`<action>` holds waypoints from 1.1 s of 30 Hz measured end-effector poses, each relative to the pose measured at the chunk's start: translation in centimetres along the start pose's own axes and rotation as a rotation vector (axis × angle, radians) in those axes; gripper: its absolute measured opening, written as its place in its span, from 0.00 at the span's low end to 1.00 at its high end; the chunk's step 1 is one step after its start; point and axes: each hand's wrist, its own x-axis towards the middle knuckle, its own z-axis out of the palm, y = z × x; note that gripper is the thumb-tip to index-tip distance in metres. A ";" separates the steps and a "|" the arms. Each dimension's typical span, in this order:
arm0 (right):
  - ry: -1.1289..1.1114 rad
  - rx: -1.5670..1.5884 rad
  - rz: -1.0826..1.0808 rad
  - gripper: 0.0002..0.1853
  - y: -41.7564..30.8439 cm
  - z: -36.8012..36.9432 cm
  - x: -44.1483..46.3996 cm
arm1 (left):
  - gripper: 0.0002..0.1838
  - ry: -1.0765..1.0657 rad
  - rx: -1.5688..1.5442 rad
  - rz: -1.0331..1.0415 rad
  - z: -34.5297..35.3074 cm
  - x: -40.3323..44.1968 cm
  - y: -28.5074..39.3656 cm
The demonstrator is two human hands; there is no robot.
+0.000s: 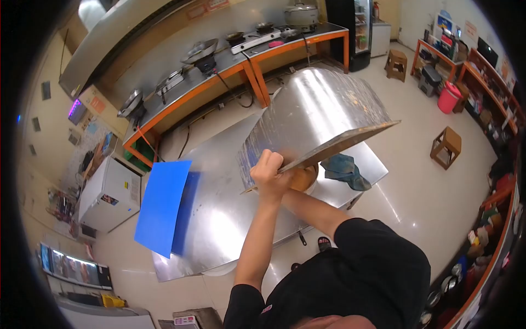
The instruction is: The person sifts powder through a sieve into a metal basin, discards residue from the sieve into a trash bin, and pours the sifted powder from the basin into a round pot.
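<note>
A large stainless-steel vessel (329, 101), curved and scratched with a flat projecting rim, is tilted above the metal table (213, 197). My left hand (267, 167) is closed at its near rim. My right forearm crosses behind my left wrist; the right hand is hidden there, with a reddish blur near the rim. Partly under the vessel is a round bowl (312, 183) with something orange-yellow in it. A crumpled dark green cloth (345, 170) lies to the right of the bowl. At the table's left end stands a blue sheet (161, 208), tilted.
Behind the table runs an orange-framed counter (230, 71) with stoves, pans and a large cooker (301, 16). A white chest freezer (112, 192) is at the left. Wooden stools (446, 147) and a pink bin (449, 97) stand on the floor at the right.
</note>
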 end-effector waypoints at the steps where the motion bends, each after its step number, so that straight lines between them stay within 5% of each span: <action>1: 0.018 0.018 0.012 0.17 -0.6 0.5 0.0 | 0.17 -0.001 -0.002 -0.002 0.0 0.1 0.3; 8: -0.055 -0.004 0.220 0.17 5.8 0.2 1.4 | 0.17 -0.020 0.058 0.012 0.1 -0.4 -0.1; 18: 0.067 0.125 0.156 0.17 -2.0 0.9 1.2 | 0.15 -0.064 0.009 -0.016 0.3 0.1 1.0; 23: -0.066 0.072 0.341 0.17 5.0 0.5 4.3 | 0.17 -0.034 0.009 -0.017 0.6 -0.1 0.9; 33: -0.168 -0.034 0.276 0.16 11.3 -4.5 3.9 | 0.15 -0.048 0.042 0.061 0.7 0.2 1.1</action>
